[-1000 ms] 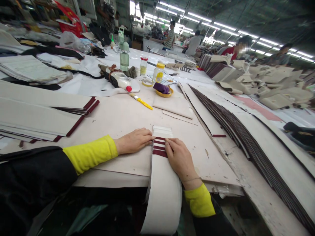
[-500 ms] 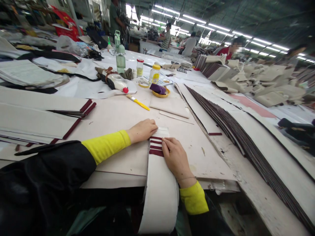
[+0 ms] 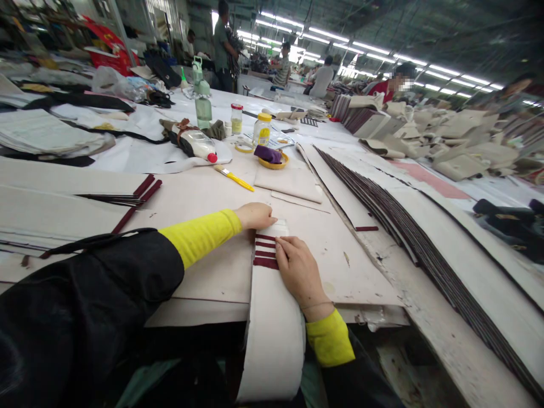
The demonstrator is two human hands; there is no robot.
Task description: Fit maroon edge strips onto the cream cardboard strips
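Since the earlier frame, the left hand (image 3: 257, 216) has shifted from beside the maroon bands (image 3: 264, 262) to the white far end of the pale strips (image 3: 272, 334), while the right hand (image 3: 300, 271) stays at the bands' right edge. Attention thus seems to have passed to that far end, the right hand probably steadying. Both hands have curled fingers; whether either pinches a layer, I cannot tell. The strips lie on the desk (image 3: 212, 280), curving down over its near edge.
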